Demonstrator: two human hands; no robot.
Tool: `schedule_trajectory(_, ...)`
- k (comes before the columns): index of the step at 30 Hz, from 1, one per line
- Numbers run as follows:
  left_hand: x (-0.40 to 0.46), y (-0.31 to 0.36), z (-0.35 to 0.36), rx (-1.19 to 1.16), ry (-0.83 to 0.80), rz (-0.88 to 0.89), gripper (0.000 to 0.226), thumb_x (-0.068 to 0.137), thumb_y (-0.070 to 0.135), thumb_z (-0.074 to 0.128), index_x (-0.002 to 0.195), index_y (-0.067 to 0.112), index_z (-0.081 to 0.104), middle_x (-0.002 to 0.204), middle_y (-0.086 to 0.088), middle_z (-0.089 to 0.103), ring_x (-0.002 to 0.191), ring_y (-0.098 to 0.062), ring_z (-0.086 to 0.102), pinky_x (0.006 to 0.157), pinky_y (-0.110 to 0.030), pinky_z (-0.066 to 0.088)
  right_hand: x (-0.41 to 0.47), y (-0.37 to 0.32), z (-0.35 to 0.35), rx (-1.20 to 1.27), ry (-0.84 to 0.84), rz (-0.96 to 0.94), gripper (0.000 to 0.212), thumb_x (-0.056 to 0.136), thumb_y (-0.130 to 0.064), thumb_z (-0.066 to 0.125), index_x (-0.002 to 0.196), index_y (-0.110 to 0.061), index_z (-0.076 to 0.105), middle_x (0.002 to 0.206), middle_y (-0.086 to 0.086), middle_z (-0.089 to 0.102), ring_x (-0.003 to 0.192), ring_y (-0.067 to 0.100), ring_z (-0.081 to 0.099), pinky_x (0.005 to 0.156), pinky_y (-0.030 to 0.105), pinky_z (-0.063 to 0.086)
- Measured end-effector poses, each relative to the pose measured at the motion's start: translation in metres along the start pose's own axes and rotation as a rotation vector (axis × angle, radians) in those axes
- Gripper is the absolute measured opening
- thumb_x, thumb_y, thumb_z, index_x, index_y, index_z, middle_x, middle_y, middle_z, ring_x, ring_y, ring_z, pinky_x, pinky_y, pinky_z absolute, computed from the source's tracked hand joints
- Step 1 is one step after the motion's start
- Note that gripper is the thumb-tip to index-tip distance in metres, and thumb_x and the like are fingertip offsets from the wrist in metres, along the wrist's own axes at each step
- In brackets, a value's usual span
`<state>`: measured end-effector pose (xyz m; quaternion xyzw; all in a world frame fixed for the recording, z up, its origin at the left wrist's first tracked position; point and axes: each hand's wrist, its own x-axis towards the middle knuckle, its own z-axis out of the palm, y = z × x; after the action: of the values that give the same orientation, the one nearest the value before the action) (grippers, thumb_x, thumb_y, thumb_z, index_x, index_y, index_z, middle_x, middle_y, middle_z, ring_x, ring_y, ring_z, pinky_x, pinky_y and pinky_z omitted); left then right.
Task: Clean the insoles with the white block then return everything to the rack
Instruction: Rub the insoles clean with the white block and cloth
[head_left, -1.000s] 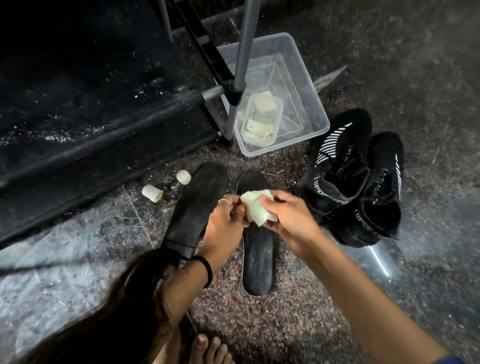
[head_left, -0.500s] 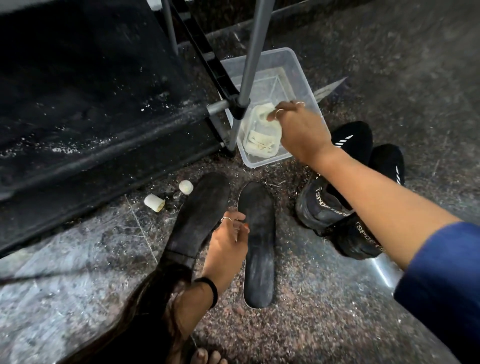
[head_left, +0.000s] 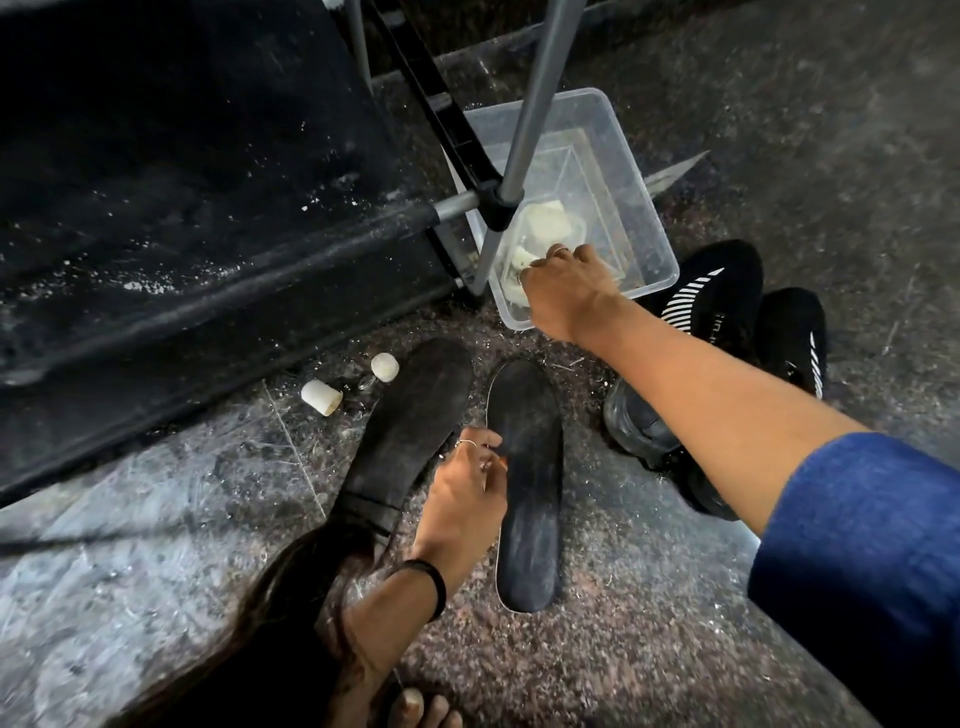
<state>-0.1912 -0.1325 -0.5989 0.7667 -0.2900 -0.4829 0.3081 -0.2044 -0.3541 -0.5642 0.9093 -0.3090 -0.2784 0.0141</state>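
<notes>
- Two metal poles and dark shelves make up the rack (head_left: 218, 171), the largest thing in view; every place below is given from its near corner post.
- The clear bin (head_left: 631, 171) sits on the floor just beyond that post, touching it or nearly so, and holds a small clear tub with pale pieces, likely the white block (head_left: 543, 223).
- The pair of black shoes (head_left: 727, 306) lies to the right of the post, past the bin.
- Both insoles lie flat on the floor in front of the post: the left insole (head_left: 415, 415) nearer the rack, the right insole (head_left: 530, 483) just beside it.
- The right hand (head_left: 566, 291) reaches into the bin, fingers curled down onto the tub; whether it grips anything cannot be told.
- The left hand (head_left: 467, 499) pinches the right insole's edge.
- Judged step: putting away or fetching the block at the bin; which one is not clear. Next, the insoles need lifting, then a return to the shoes or shelf.
</notes>
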Motion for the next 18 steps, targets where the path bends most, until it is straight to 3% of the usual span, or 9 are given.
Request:
schedule_trajectory(6,-0.003,0.001,0.0,0.015,-0.011,-0.006,0.023,0.095,0.013,0.047,0.114,0.026,0.047,0.104,0.0,0.06,0.096,-0.016,0.059,0.084,-0.039,0.051,-0.006,0.0,0.004,0.121,0.062,-0.019,0.054,0.092,-0.008,0.037,0.144,-0.005,0.02,0.119,0.021,0.06,0.117,0.035,0.051,0.101,0.046,0.032)
schedule_trajectory(11,-0.003,-0.001,0.002,0.036,-0.006,-0.002,0.023,0.094,0.012,0.047,0.113,0.025,0.048,0.105,-0.001,0.06,0.097,-0.018,0.059,0.085,-0.04,0.05,-0.015,-0.004,0.013,0.147,0.221,-0.003,0.052,0.086,-0.001,0.038,0.136,-0.001,0.027,0.102,0.019,0.066,0.104,0.035,0.059,0.096,0.044,0.035)
schedule_trajectory(18,-0.003,-0.003,0.002,0.046,-0.008,-0.001,0.022,0.095,0.012,0.046,0.114,0.022,0.048,0.104,0.002,0.058,0.095,-0.015,0.058,0.085,-0.035,0.049,-0.019,-0.005,0.024,0.213,0.233,-0.006,0.041,0.096,-0.024,0.031,0.129,-0.002,0.039,0.103,0.015,0.067,0.108,0.031,0.057,0.103,0.045,0.028)
